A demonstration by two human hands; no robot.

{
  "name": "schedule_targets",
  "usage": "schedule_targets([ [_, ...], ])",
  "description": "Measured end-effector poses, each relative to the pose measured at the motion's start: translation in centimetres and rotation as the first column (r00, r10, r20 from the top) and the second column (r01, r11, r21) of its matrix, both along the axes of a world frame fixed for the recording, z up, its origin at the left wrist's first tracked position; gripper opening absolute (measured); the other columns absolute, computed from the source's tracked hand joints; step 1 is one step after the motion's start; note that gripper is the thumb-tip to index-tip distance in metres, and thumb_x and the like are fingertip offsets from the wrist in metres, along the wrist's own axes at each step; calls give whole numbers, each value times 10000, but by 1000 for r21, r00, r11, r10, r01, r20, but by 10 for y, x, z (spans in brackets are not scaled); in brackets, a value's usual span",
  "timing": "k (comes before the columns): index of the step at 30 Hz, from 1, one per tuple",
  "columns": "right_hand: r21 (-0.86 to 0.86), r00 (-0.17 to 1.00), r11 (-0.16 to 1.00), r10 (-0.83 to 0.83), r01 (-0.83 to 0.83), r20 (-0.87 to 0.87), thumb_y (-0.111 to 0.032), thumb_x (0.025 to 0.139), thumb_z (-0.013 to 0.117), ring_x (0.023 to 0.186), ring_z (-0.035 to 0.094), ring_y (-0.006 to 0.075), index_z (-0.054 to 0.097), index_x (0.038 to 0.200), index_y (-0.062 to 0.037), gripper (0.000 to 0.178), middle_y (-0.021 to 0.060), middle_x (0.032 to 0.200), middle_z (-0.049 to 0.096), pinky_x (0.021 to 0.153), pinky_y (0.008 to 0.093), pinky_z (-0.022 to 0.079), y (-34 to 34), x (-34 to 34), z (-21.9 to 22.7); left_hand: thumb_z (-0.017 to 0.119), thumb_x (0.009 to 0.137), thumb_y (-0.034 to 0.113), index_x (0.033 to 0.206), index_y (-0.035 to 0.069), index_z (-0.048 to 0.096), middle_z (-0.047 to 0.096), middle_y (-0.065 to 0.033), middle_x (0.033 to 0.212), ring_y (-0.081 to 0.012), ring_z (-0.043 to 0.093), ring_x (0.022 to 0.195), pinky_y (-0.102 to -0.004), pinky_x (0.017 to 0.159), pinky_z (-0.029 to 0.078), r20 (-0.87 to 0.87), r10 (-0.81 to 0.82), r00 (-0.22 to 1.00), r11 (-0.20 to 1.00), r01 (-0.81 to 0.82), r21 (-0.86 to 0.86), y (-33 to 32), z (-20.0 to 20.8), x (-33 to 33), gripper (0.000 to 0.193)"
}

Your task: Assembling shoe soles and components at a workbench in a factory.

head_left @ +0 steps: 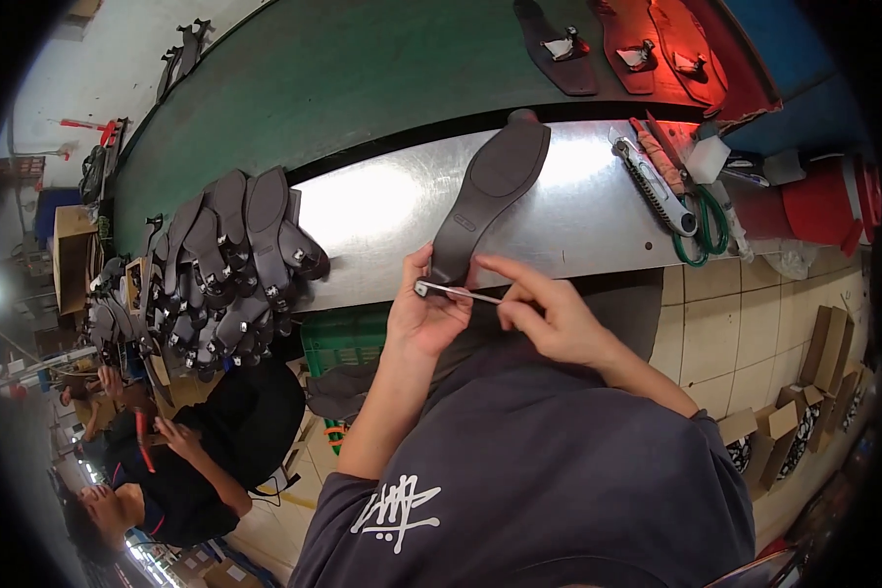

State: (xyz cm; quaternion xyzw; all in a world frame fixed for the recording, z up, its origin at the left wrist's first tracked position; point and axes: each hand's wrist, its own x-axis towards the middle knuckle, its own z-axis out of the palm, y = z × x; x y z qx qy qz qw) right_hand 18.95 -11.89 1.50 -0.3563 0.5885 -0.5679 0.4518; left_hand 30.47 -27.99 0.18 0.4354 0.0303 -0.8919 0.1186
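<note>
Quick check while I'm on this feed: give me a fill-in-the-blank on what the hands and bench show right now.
1. Both hands pinch a thin white ____ between them.
2. The left hand also touches the heel end of a dark ____ lying on the metal bench.
3. The pile of soles lies to the person's ____.
4. Near the right hand, the scissors have ____ handles.

Answers: strip; sole; left; green

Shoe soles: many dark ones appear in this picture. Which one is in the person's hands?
The single dark sole lying lengthwise across the metal bench, its near end between the left hand and right hand; the others sit untouched elsewhere.
</note>
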Motion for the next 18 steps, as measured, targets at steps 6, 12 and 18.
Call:
schedule_targets([
  [6, -3, 995, 1000, -25, 25, 98, -17, 900, 513, 630, 533, 84, 328, 1469, -113, 606, 38, 683, 590, 661, 245, 449, -5, 7, -10, 669, 840, 274, 950, 92, 630, 668, -40, 913, -158, 623, 763, -221, 448, 385, -82, 4, 997, 999, -1, 37, 7, -1, -10, 216],
  [12, -58, 993, 992, -114, 116, 39, 14, 896, 510, 649, 537, 94, 430, 1396, -54, 511, 59, 762, 632, 644, 246, 452, -7, 12, -19, 650, 845, 294, 892, 93, 636, 666, -34, 857, -143, 586, 676, -226, 400, 303, -82, -23, 996, 1000, 21, -23, 16, 1, -13, 207],
  [18, -141, 959, 970, -222, 198, -175, 15, 899, 518, 646, 543, 107, 579, 1246, -4, 353, 69, 809, 657, 610, 249, 453, -10, 7, -20, 640, 855, 281, 869, 116, 635, 662, -7, 791, -123, 572, 641, -220, 383, 272, -42, 9, 999, 999, -11, -41, 22, 11, -13, 165],
])
